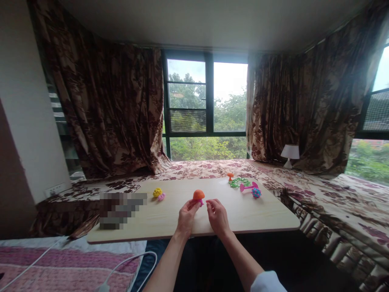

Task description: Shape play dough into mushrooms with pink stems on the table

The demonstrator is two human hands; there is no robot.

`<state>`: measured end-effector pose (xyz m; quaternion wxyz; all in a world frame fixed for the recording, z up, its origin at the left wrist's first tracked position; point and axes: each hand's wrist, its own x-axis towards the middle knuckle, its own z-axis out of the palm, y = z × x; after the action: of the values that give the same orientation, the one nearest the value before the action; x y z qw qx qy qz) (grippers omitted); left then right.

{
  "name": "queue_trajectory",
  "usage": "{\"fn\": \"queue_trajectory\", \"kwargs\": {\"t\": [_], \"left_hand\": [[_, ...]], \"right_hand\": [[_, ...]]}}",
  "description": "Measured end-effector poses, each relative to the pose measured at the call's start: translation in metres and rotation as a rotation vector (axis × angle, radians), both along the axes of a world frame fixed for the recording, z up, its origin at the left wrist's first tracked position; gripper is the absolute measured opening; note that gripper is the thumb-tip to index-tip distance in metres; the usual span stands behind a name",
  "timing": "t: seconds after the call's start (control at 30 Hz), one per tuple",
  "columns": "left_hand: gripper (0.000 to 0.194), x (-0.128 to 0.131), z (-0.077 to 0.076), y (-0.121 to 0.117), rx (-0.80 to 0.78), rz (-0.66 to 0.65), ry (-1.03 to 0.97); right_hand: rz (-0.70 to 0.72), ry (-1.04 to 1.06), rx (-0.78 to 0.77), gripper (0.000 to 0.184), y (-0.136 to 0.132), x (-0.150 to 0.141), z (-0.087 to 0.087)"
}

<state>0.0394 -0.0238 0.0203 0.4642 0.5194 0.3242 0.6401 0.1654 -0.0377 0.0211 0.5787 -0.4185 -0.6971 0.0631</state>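
Observation:
In front of me, my left hand [186,215] pinches a mushroom-shaped toy between thumb and fingertips. It has an orange domed cap [198,194] above a small magenta piece [199,202], partly hidden by the fingers. My right hand [217,215] is just to the right, its fingers curled and drawn together close to the magenta piece. Whatever its fingertips hold, if anything, is too small to name. Both hands are over the pale wooden table [170,227], near its front edge.
Left on the table are a yellow knobby toy [157,192] and a pink one [161,197]. Farther right lie an orange toy [230,176], green linked rings [239,183], a magenta dumbbell-shaped piece [248,187] and a blue knobby ball [256,192]. A white lamp [290,152] stands behind.

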Motion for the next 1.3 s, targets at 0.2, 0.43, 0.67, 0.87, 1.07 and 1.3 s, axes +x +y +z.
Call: {"fn": "queue_trajectory", "kwargs": {"t": [0.2,0.43,0.67,0.87,1.07,1.3], "left_hand": [[0.024,0.002,0.002,-0.001,-0.024,0.009,-0.021],[0.025,0.002,0.001,-0.001,-0.031,-0.015,-0.007],[0.023,0.003,0.004,-0.004,-0.029,0.0,-0.008],[0.025,0.002,0.005,-0.005,-0.02,-0.012,-0.006],[0.025,0.001,0.002,-0.002,0.007,-0.054,0.031],[0.025,0.001,0.002,-0.003,0.031,-0.048,0.051]], "right_hand": [[0.03,-0.076,-0.058,0.02,0.008,0.001,-0.008],[-0.045,-0.02,-0.045,0.016,0.001,-0.001,-0.004],[-0.078,0.043,0.007,0.008,-0.006,-0.003,0.002],[-0.056,0.038,0.021,0.005,-0.006,-0.002,0.004],[-0.049,0.03,0.032,0.006,-0.008,-0.002,0.004],[-0.05,0.006,0.054,0.011,-0.012,-0.003,0.005]]}}
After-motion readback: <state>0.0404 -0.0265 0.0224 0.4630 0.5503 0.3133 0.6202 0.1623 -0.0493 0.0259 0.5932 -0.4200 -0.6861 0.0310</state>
